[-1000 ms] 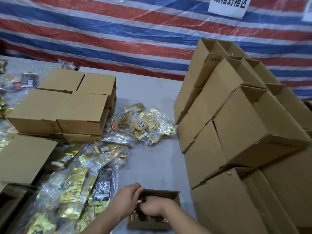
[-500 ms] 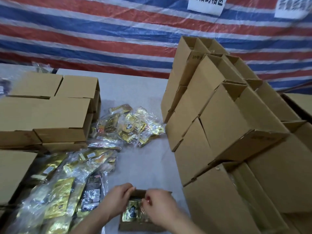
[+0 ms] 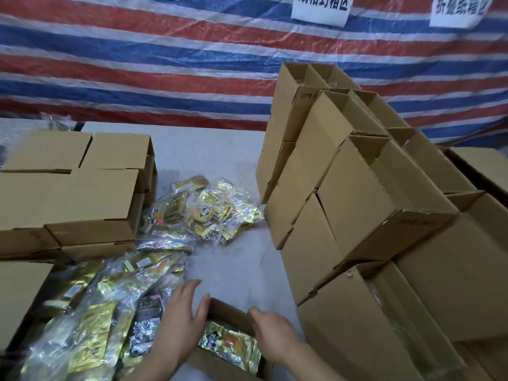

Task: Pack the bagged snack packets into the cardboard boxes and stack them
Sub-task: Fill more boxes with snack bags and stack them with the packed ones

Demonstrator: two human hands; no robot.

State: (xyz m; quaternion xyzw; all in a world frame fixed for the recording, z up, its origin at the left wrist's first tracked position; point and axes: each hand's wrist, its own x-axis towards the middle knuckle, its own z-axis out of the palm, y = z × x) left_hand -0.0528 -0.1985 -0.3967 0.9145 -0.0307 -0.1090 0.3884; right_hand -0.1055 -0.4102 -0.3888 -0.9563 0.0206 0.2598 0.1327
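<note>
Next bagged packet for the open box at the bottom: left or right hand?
Left. The left hand rests at the small open brown cardboard box, right beside the pile of gold foil snack packets in clear bags; the right hand would have to cross over.

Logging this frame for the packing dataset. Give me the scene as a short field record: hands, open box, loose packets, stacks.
left hand: fingers straight, resting on the left rim of the open box, no grip
right hand: at the box's right rim, fingers bent over the edge
open box: on the table, near edge, flaps up
box contents: snack packets visible inside
loose packets: heaped left of the open box and mid-table
closed boxes: stacked at left
box stack: tall, at right
</note>
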